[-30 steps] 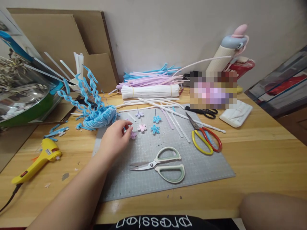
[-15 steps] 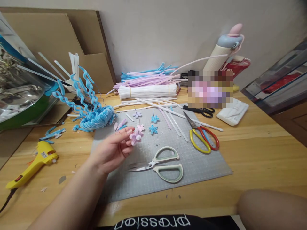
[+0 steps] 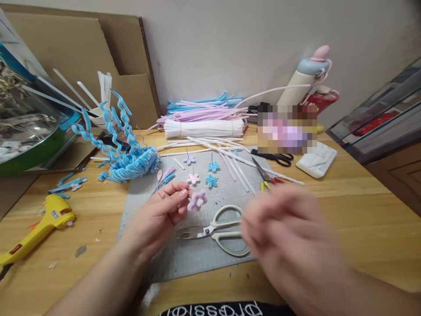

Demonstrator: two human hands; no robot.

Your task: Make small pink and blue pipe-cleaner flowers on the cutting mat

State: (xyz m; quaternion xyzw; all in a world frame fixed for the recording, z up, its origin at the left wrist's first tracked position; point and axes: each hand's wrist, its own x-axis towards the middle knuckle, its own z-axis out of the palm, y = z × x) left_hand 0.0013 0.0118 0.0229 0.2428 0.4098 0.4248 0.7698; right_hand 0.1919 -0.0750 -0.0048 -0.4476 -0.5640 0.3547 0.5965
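Between thumb and fingertips, my left hand [image 3: 166, 206] pinches a lilac pipe-cleaner flower [image 3: 198, 201] with a pale centre, above the cutting mat [image 3: 171, 263]. My right hand [image 3: 283, 224] is smeared by motion at the right side of the mat, so its fingers cannot be read. It partly covers the pale-green-handled scissors [image 3: 226, 215] and the red-and-yellow-handled scissors [image 3: 259, 169]. Beyond my left hand lie a pink flower [image 3: 193, 177], a lilac flower [image 3: 189, 159] and two blue flowers [image 3: 212, 180], with several small petal-shaped pieces [image 3: 167, 173] beside them.
A blue fuzzy pipe-cleaner piece [image 3: 134, 163] with curly strands stands at the left, a yellow glue gun [image 3: 49, 219] nearer me. Bundled white pipe cleaners [image 3: 204, 128] lie by the wall. Black scissors [image 3: 274, 156], a white case [image 3: 316, 160] and a bottle [image 3: 294, 87] are at the right.
My right hand has come into view from the right, over the scissors. My left hand, still pinching the lilac flower, has shifted slightly right and nearer, and the flower has turned.
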